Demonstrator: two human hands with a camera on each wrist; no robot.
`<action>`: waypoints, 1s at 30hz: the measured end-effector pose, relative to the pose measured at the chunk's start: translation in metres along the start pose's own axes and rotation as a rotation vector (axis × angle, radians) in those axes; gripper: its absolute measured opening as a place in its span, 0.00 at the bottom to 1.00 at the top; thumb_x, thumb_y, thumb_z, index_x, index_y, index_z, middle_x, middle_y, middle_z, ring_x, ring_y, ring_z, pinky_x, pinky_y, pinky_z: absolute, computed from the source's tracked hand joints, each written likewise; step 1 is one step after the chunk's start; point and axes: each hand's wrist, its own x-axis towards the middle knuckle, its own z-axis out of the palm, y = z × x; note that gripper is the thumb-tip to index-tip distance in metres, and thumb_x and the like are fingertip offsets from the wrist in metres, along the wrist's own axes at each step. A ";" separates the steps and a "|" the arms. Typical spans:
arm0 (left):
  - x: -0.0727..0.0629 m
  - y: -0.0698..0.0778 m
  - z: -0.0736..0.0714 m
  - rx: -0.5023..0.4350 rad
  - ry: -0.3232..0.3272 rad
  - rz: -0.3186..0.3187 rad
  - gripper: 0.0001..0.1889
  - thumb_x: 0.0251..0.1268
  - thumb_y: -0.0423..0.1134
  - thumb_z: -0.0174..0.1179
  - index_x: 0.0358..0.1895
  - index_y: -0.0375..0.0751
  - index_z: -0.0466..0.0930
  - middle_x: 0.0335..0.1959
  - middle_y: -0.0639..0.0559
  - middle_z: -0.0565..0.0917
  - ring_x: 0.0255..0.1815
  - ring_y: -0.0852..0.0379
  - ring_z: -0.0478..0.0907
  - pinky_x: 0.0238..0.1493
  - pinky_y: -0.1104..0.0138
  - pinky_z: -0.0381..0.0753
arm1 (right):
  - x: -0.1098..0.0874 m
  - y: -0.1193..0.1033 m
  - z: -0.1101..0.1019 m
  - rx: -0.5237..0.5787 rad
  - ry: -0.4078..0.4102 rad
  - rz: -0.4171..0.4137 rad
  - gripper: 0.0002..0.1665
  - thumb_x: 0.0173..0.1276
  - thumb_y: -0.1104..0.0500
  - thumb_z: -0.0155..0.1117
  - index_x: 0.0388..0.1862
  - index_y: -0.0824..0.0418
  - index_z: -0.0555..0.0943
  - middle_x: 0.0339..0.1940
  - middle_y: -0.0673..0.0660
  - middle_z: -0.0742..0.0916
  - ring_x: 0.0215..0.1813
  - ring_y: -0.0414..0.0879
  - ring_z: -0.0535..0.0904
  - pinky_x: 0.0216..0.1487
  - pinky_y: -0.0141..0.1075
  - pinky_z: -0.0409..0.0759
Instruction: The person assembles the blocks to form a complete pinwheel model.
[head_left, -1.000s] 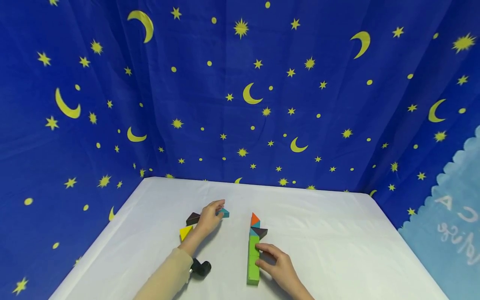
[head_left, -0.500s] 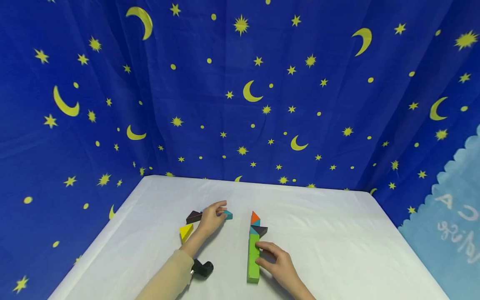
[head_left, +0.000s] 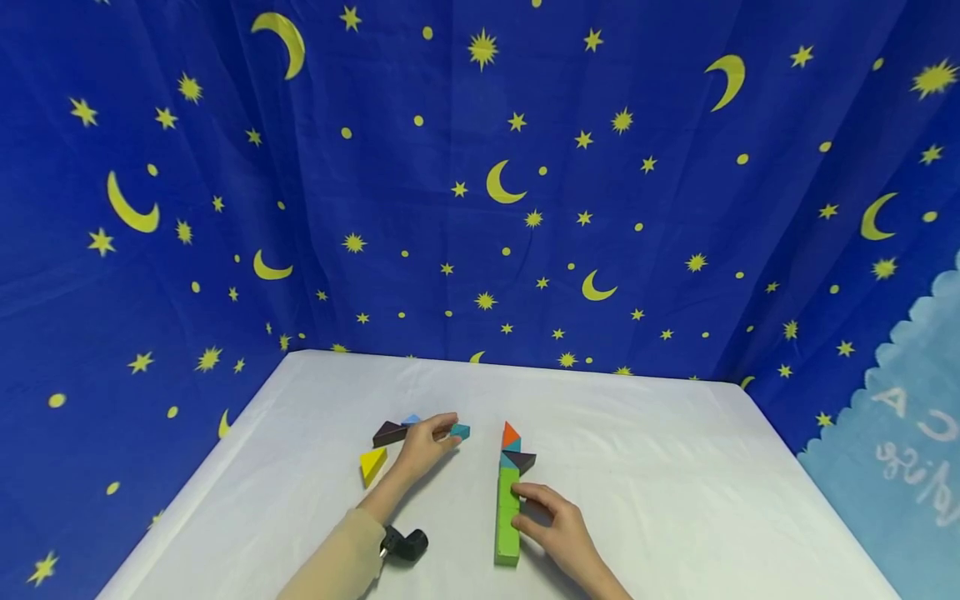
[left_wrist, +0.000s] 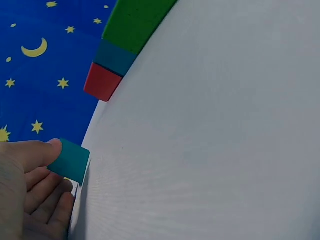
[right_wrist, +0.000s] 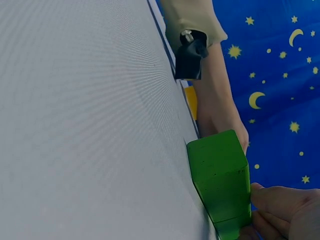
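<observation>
My left hand (head_left: 424,448) pinches a teal triangular block (head_left: 460,431) between thumb and fingers, left of a block row. In the left wrist view the teal block (left_wrist: 72,162) shows a flat square face. Thumb and index fingertips of my right hand (head_left: 558,533) touch the right side of the green blocks (head_left: 507,521) that form the near part of the row. Beyond the green come a blue triangle (head_left: 507,461), a dark triangle (head_left: 521,461) jutting right, and an orange triangle (head_left: 511,435) against another blue piece (head_left: 514,447) at the far end.
Left of the left hand lie a dark triangular block (head_left: 388,433), a yellow one (head_left: 372,466) and a light-blue one (head_left: 411,420), partly covered by the hand. A black wrist device (head_left: 405,545) sits at the left cuff. The white table (head_left: 675,483) meets a starry blue curtain (head_left: 420,200).
My left hand has shifted slightly right with the teal block, which has turned. The light-blue triangle behind it has come into sight. My right hand has stayed against the green blocks.
</observation>
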 end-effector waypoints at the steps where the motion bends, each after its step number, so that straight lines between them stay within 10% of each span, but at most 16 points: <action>1: -0.001 -0.002 0.000 -0.005 0.000 0.003 0.21 0.59 0.30 0.63 0.55 0.23 0.74 0.51 0.34 0.79 0.53 0.40 0.76 0.54 0.60 0.78 | 0.000 0.001 0.000 -0.005 0.001 0.006 0.26 0.58 0.56 0.71 0.55 0.61 0.79 0.54 0.56 0.81 0.58 0.51 0.76 0.58 0.36 0.74; 6: -0.004 -0.007 0.001 -0.002 -0.011 0.031 0.18 0.60 0.29 0.62 0.54 0.25 0.76 0.49 0.36 0.81 0.50 0.43 0.78 0.50 0.64 0.80 | 0.001 0.005 0.000 -0.011 0.015 -0.002 0.25 0.58 0.57 0.71 0.54 0.62 0.79 0.54 0.55 0.82 0.57 0.51 0.77 0.58 0.36 0.75; 13: -0.018 0.034 -0.006 -0.015 -0.067 0.071 0.17 0.59 0.19 0.55 0.53 0.21 0.74 0.50 0.32 0.79 0.52 0.37 0.76 0.51 0.53 0.78 | 0.001 0.006 0.000 -0.004 0.018 -0.003 0.25 0.57 0.57 0.71 0.54 0.62 0.79 0.53 0.55 0.82 0.57 0.50 0.77 0.58 0.36 0.75; 30: -0.008 -0.004 0.006 -0.029 0.000 0.060 0.16 0.56 0.23 0.62 0.50 0.29 0.79 0.46 0.38 0.82 0.48 0.43 0.79 0.48 0.64 0.81 | 0.002 0.004 -0.001 -0.011 0.009 -0.006 0.25 0.58 0.56 0.71 0.54 0.61 0.79 0.54 0.55 0.82 0.56 0.50 0.77 0.58 0.36 0.75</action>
